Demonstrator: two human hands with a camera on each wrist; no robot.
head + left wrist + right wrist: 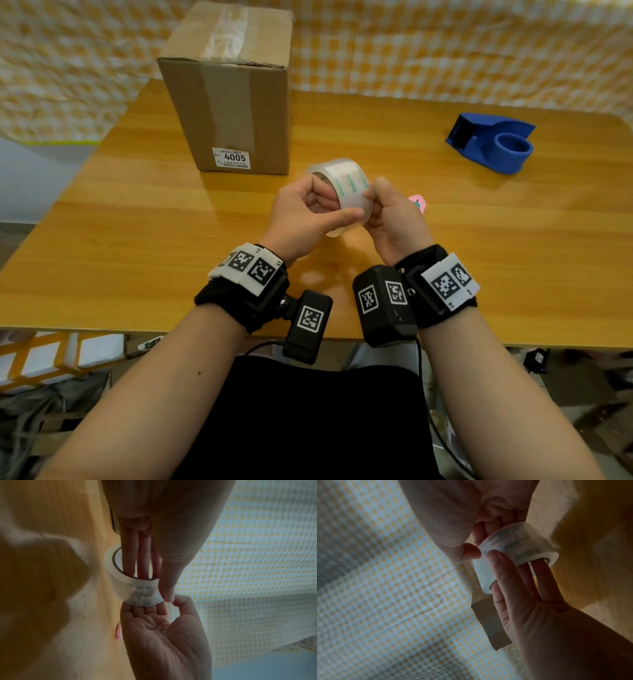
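The roll of clear packing tape (343, 180) is held up off the light wooden table (137, 240) between both hands. The left hand (301, 214) has its fingers threaded through the core and its thumb laid along the outer winding, while the right hand (394, 219) pinches the roll's near side with thumb and curled fingertips. A taped brown cardboard box (233, 102) stands just beyond the left hand. A blue plastic tape dispenser (493, 144) sits well off beyond the right hand, and a small pink object (418, 202) lies just beside it.

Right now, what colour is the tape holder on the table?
The tape holder is blue; the head view shows it best.
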